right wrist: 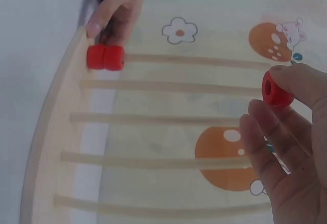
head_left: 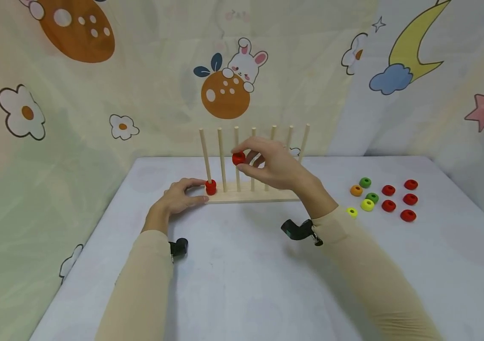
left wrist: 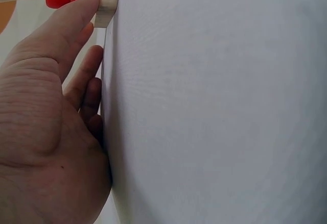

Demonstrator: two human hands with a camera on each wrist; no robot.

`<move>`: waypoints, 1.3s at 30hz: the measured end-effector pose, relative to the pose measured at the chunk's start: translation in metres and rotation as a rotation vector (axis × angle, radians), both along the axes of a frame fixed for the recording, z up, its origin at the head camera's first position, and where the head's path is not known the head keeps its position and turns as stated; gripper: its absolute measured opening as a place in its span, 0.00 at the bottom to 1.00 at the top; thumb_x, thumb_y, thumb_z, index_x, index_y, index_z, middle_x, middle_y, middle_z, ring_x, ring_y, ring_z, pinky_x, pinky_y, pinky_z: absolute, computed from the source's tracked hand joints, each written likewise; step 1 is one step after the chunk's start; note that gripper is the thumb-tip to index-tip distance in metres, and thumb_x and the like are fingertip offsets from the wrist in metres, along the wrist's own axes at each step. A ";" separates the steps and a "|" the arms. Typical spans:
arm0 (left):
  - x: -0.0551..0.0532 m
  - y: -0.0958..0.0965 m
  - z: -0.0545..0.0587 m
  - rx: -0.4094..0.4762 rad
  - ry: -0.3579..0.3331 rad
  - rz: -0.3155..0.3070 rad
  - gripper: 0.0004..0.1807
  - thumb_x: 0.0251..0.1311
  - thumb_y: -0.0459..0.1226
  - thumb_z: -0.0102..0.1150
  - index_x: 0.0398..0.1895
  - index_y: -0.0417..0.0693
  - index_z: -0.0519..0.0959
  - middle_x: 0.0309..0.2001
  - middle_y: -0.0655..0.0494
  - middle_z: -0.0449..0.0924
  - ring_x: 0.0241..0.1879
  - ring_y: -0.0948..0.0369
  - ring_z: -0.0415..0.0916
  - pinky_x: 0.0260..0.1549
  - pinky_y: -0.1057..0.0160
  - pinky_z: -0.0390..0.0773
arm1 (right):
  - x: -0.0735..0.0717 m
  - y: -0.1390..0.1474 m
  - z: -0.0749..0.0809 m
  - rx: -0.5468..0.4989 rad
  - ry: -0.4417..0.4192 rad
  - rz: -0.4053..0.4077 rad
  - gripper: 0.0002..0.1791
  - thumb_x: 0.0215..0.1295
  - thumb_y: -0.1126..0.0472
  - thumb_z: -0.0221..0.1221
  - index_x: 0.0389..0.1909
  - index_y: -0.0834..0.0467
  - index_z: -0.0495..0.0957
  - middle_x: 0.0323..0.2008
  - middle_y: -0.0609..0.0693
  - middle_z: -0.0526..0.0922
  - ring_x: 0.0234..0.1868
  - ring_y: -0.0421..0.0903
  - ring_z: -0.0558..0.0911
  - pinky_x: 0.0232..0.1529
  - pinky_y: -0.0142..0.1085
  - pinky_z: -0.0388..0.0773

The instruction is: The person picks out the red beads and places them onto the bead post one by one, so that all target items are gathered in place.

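A wooden peg stand (head_left: 252, 195) with several upright pegs stands at the back of the table. Two red beads (right wrist: 105, 57) are stacked at the foot of its leftmost peg. My left hand (head_left: 176, 196) grips the left end of the base, its thumb (left wrist: 76, 17) at the front edge right by those beads. Between thumb and index finger, my right hand (head_left: 277, 163) pinches another red bead (head_left: 238, 158) up near the peg tops. The hole of this bead shows in the right wrist view, close to the tip of the second peg (right wrist: 173, 86); the other fingers are spread.
Loose beads lie to the right on the white table (head_left: 233, 279): several red ones (head_left: 408, 215), green (head_left: 365, 182), yellow (head_left: 367, 205) and an orange one (head_left: 356, 190). Behind the table hangs a printed cloth (head_left: 161, 85). Black wrist cameras (head_left: 297, 230) sit on both sleeves.
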State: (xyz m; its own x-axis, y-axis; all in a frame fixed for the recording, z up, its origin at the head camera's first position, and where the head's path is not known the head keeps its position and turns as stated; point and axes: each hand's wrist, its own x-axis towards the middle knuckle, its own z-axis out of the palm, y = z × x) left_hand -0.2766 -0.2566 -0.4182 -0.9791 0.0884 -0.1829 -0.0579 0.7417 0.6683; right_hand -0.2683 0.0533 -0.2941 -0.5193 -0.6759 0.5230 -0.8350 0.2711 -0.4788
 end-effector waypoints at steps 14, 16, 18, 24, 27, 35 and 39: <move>-0.001 0.000 0.001 0.001 0.006 -0.019 0.34 0.60 0.56 0.69 0.70 0.67 0.74 0.77 0.53 0.63 0.79 0.45 0.47 0.72 0.30 0.45 | -0.009 -0.034 0.000 -0.089 0.050 -0.020 0.17 0.67 0.65 0.66 0.56 0.58 0.80 0.50 0.50 0.86 0.37 0.41 0.85 0.38 0.36 0.85; 0.000 0.000 0.001 0.003 0.004 -0.014 0.34 0.60 0.56 0.70 0.70 0.68 0.74 0.77 0.53 0.63 0.79 0.45 0.47 0.72 0.29 0.46 | -0.010 -0.039 -0.001 -0.104 0.046 -0.028 0.18 0.68 0.65 0.66 0.57 0.59 0.80 0.51 0.50 0.86 0.36 0.41 0.85 0.38 0.36 0.86; 0.000 0.000 0.001 0.003 -0.001 -0.012 0.34 0.60 0.56 0.70 0.70 0.68 0.73 0.77 0.53 0.63 0.79 0.45 0.46 0.72 0.28 0.46 | -0.011 -0.044 -0.001 -0.113 0.038 -0.030 0.18 0.68 0.65 0.66 0.58 0.59 0.80 0.52 0.51 0.85 0.35 0.42 0.85 0.38 0.36 0.86; 0.001 -0.001 0.002 0.006 -0.008 -0.009 0.34 0.60 0.56 0.70 0.70 0.70 0.73 0.77 0.54 0.63 0.79 0.45 0.47 0.71 0.28 0.48 | -0.011 -0.057 -0.002 -0.144 0.021 -0.029 0.19 0.69 0.65 0.65 0.59 0.59 0.80 0.54 0.52 0.84 0.33 0.43 0.85 0.35 0.40 0.86; 0.000 0.000 0.004 0.025 0.004 -0.009 0.33 0.60 0.56 0.70 0.69 0.69 0.74 0.76 0.55 0.64 0.79 0.45 0.48 0.71 0.28 0.47 | -0.014 -0.062 0.001 -0.182 0.025 -0.030 0.19 0.69 0.66 0.65 0.60 0.59 0.80 0.54 0.52 0.84 0.31 0.43 0.83 0.35 0.38 0.85; 0.003 0.001 0.005 0.014 0.008 -0.006 0.31 0.61 0.54 0.69 0.68 0.68 0.75 0.75 0.54 0.65 0.78 0.45 0.49 0.71 0.28 0.48 | -0.015 -0.077 0.009 -0.312 -0.020 -0.047 0.20 0.69 0.70 0.64 0.61 0.63 0.78 0.52 0.54 0.82 0.28 0.46 0.86 0.27 0.33 0.84; 0.003 0.000 0.004 0.016 0.005 -0.007 0.32 0.62 0.53 0.69 0.69 0.67 0.74 0.75 0.53 0.65 0.79 0.45 0.48 0.71 0.28 0.47 | -0.013 -0.087 0.019 -0.310 -0.047 -0.097 0.19 0.70 0.69 0.63 0.61 0.62 0.78 0.54 0.55 0.81 0.28 0.45 0.86 0.27 0.33 0.85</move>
State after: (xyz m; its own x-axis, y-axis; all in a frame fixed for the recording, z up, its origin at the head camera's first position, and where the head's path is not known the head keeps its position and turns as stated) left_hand -0.2740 -0.2568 -0.4138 -0.9794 0.0981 -0.1765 -0.0493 0.7315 0.6801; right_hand -0.2812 -0.0338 -0.2751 -0.6024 -0.4343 0.6697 -0.7871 0.1839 -0.5887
